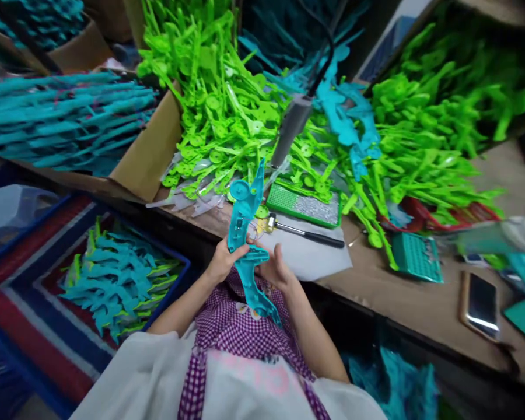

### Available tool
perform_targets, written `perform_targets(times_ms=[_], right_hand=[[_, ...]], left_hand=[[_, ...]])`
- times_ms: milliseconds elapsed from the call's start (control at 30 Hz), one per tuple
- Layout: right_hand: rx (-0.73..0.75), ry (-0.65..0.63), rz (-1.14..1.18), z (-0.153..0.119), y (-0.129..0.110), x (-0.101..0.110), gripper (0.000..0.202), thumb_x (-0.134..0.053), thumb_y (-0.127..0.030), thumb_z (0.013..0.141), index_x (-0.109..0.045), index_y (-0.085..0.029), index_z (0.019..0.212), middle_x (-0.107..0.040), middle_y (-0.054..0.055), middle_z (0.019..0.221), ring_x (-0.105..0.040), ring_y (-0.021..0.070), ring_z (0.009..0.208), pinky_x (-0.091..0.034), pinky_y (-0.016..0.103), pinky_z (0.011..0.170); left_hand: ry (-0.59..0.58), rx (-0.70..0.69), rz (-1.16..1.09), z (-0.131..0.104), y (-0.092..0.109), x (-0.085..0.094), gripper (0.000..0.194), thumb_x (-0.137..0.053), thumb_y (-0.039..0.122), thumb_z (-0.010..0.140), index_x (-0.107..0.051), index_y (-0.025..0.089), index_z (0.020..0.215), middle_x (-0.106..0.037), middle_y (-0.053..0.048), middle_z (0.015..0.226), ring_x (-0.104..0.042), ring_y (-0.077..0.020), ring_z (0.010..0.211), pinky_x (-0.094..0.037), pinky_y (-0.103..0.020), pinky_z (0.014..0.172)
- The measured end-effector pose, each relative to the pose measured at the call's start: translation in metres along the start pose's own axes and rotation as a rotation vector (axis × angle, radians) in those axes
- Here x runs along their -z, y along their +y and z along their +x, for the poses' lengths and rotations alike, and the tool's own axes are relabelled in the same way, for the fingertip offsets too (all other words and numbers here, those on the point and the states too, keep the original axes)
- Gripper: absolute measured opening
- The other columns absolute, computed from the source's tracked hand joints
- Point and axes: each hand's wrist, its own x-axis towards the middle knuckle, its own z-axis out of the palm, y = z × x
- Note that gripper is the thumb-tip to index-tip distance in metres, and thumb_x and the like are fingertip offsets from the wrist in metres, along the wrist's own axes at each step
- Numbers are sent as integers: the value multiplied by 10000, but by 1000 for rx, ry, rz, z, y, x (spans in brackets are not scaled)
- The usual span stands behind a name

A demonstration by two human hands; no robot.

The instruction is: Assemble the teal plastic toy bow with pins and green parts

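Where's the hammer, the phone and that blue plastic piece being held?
Hammer (311,235): head view, on its black handle.
Phone (482,301): head view, on its dark screen.
Blue plastic piece (237,237): head view, on its middle section.

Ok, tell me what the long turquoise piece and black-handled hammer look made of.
Long turquoise piece: probably rigid plastic, satin, judging by uniform colour and moulded shapes. Black-handled hammer: apparently shiny metal head, from bright glints; the smooth handle could be rubber or plastic.

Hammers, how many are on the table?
1: a black-handled hammer lies between the green tray and the right hand. More could be hidden under the heaped lime-green plastic parts.
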Motion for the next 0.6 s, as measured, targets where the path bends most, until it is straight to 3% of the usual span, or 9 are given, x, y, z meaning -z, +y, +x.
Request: perform_targets(times_ms=[67, 133, 233, 333, 433, 533, 600], right_hand=[[25, 123, 119, 12, -19, 4, 832, -377, -914, 763, -641, -224, 1146, -756, 103, 1067, -724, 231, 936, -593, 404, 804], [97, 178, 158, 16, -40, 4, 675, -542, -810, 768, -638, -236, 1112, -751, 90, 1086, -723, 236, 961, -594, 423, 840], [265, 264, 149, 0, -62, -1, 476, -736, -595, 739, -631, -263, 1064, -748, 44, 1006, -726, 242, 1003, -567, 457, 948], [504, 445, 39, -24, -73, -5, 337, -716, -523, 787, -624, -276, 997, -723, 19, 939, -726, 235, 1009, -542, 479, 1003], [771, 640, -140, -37, -87, -6, 263, -679, -463, 849, -642, -287, 1041, -714, 24, 1019, -704, 209, 1043, -539, 447, 1009], [974, 769, -342, -30, -116, -5, 169, -642, -373, 908, -673, -283, 1048, -714, 13, 1018, -687, 173, 1006, -538, 401, 985], [1027, 728, -547, -11, -140, -5, 156, -582, -345, 951, -692, -253, 1011, -719, 10, 1000, -677, 159, 997, -531, 384, 983]], left_hand=[[-60, 35, 22, -2, -5, -3, 442, -908, 393, 623, -736, 163, 958, -771, -66, 921, -723, -211, 791, -588, -316, 764], [-69, 36, 57, -4, -8, -3, 429, -904, 385, 639, -735, 168, 968, -774, -60, 930, -725, -203, 797, -587, -302, 768], [-13, 39, 75, -7, -10, -3, 438, -895, 405, 660, -731, 173, 993, -778, -65, 958, -736, -209, 829, -587, -301, 783], [-12, 98, 12, -4, -11, -12, 497, -908, 429, 637, -724, 181, 1027, -776, -85, 1048, -745, -241, 913, -593, -335, 838], [-41, 148, -55, 5, -9, -27, 531, -928, 416, 605, -717, 180, 1031, -773, -88, 1075, -748, -245, 923, -595, -360, 860], [12, 138, -113, 19, -8, -45, 482, -914, 385, 628, -706, 189, 1017, -780, -55, 1000, -752, -223, 886, -594, -357, 861], [50, 112, -128, 28, -9, -62, 455, -897, 349, 650, -700, 217, 1039, -778, -21, 987, -748, -209, 899, -591, -325, 843]])
